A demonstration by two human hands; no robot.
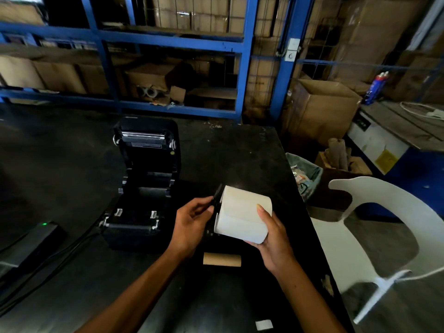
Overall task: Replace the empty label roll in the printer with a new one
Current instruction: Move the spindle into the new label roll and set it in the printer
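A black label printer (141,188) stands on the dark table (72,164) with its lid swung up and its roll bay empty. Right of it I hold a full white label roll (242,213) above the table. My right hand (274,239) grips the roll's right end from below and behind. My left hand (192,222) pinches a black spindle holder (216,198) pressed against the roll's left end. An empty brown cardboard core (222,259) lies flat on the table just below the hands.
A black power adapter (31,239) with a green light and its cables lie left of the printer. A white plastic chair (374,236) stands off the table's right edge. Bins and cardboard boxes (322,111) crowd the floor beyond; blue shelving (168,42) runs behind.
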